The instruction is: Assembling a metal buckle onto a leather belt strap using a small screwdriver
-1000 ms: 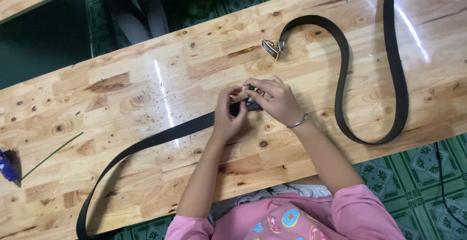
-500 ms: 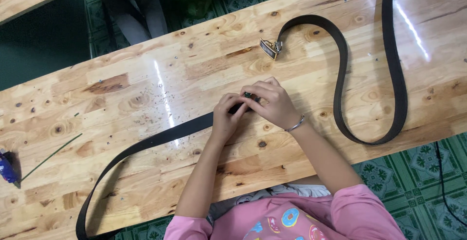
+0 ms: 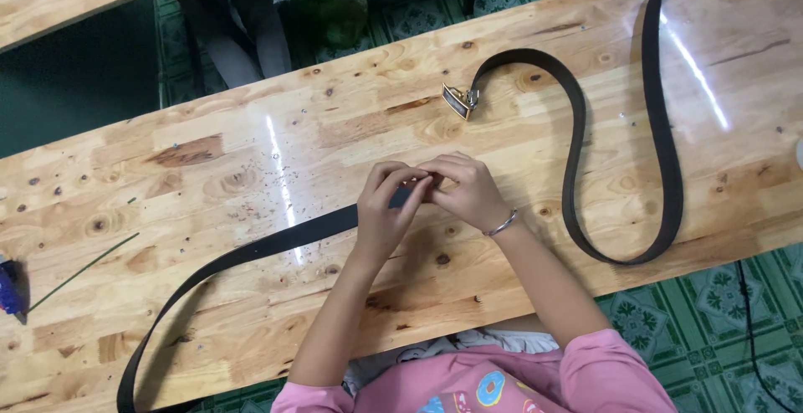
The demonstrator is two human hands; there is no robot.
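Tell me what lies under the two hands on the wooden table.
The end of a dark belt runs under the left hand and right hand. Its tip and any small part between the fingers are covered.

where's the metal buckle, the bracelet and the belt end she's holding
metal buckle (image 3: 459, 101), head view, on its frame.
bracelet (image 3: 502, 226), head view, on the band at the right wrist.
belt end (image 3: 335, 223), head view, on the strap beside the left hand (image 3: 383, 212).
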